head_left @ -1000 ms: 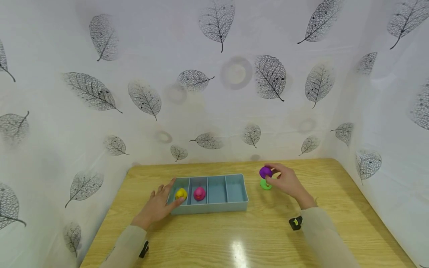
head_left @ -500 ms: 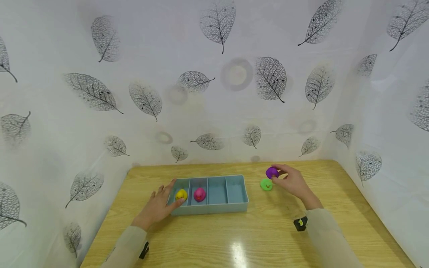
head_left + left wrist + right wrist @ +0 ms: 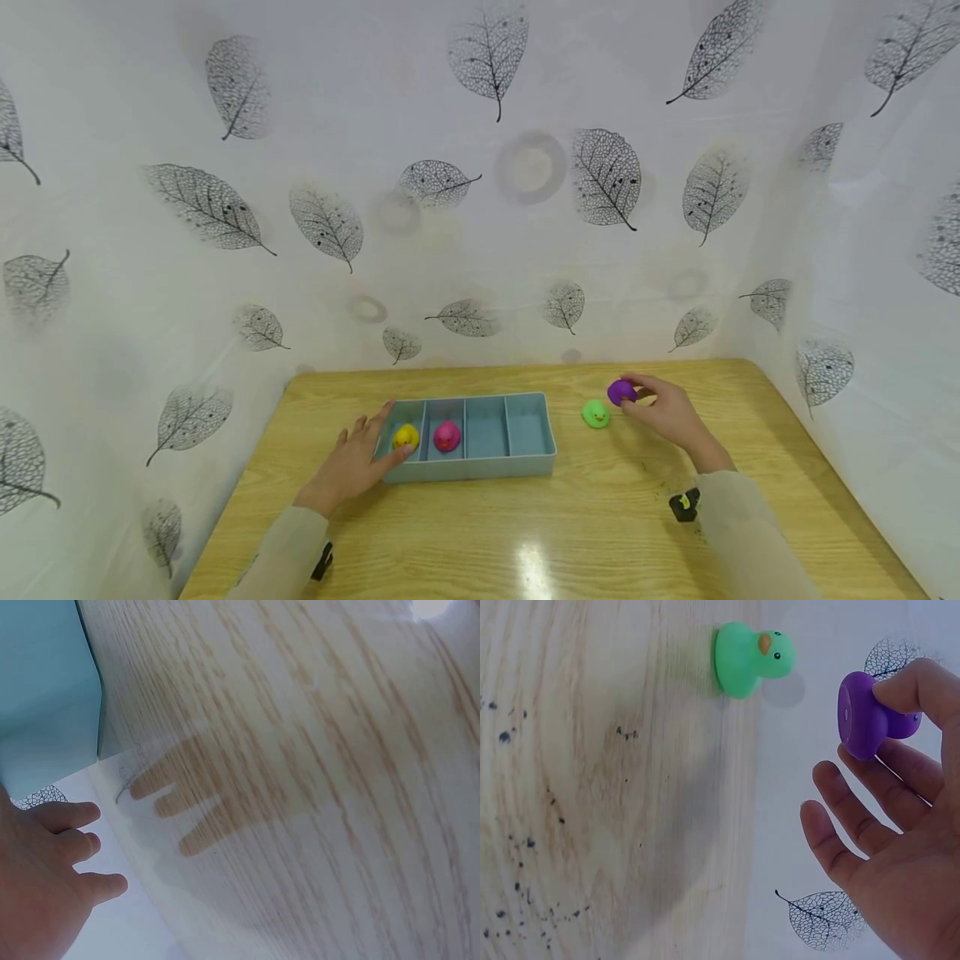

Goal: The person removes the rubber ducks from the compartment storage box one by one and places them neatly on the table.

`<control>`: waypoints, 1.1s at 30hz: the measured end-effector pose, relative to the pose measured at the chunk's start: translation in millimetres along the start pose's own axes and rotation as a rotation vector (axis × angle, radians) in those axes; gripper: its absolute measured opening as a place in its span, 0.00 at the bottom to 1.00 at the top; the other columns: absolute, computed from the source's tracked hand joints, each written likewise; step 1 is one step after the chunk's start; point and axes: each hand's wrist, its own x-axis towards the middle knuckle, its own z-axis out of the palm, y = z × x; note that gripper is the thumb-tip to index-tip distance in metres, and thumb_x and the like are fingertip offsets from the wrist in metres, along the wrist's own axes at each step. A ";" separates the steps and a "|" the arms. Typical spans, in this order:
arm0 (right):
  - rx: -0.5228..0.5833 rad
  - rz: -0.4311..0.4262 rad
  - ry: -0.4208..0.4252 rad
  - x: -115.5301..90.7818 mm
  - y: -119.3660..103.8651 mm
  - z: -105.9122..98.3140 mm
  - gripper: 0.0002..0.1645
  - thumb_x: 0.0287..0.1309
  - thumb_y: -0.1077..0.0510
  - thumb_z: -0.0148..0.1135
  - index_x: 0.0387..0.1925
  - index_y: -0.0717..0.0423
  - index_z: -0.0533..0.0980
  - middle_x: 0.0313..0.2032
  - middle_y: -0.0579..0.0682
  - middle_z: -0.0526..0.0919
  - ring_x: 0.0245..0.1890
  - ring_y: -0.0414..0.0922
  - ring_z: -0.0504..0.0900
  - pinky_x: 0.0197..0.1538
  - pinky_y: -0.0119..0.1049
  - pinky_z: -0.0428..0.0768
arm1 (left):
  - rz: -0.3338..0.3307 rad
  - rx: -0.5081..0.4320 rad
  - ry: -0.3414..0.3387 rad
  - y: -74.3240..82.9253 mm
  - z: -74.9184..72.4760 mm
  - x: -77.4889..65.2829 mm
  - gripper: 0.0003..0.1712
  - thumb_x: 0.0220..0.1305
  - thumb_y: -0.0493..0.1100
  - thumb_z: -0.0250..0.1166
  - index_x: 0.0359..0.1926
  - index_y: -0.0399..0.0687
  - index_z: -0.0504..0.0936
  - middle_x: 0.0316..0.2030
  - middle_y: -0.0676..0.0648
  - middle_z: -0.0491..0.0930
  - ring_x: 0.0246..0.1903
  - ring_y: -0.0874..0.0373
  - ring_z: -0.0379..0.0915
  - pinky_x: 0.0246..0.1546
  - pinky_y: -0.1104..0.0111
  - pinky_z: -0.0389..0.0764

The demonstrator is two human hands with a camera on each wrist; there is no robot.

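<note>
Between thumb and fingers my right hand (image 3: pixel 667 414) pinches a purple rubber duck (image 3: pixel 621 392), held above the table. The right wrist view shows the purple duck (image 3: pixel 865 716) with its flat base facing left. Just left of it, a green rubber duck (image 3: pixel 596 414) stands on the table. My left hand (image 3: pixel 352 462) rests on the left end of a blue-grey divided box (image 3: pixel 480 468), fingers spread along its side and thumb over the front rim. In the leftmost compartment sits a yellow duck (image 3: pixel 406 435); a pink duck (image 3: pixel 447 436) occupies the one beside it.
The wood-grain table (image 3: pixel 450 542) reaches back to a white leaf-printed curtain (image 3: pixel 480 250), which also hangs along both sides. Dark specks (image 3: pixel 529 842) dot the tabletop near my right wrist. A black wrist device (image 3: pixel 685 505) hangs under my right sleeve.
My right hand has carried the purple duck to the right, from above the green duck to beside it, and slightly lower lately. The left hand and box stay put.
</note>
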 end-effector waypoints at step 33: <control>-0.055 0.080 -0.052 -1.5 28.8 8.9 0.32 0.64 0.59 0.71 0.66 0.68 0.77 0.51 0.66 0.87 0.44 0.51 0.84 0.36 0.32 0.78 | -0.013 0.002 -0.019 2.0 -3.0 -1.2 0.52 0.76 0.71 0.52 0.87 0.59 0.40 0.83 0.37 0.54 0.80 0.25 0.45 0.75 0.25 0.43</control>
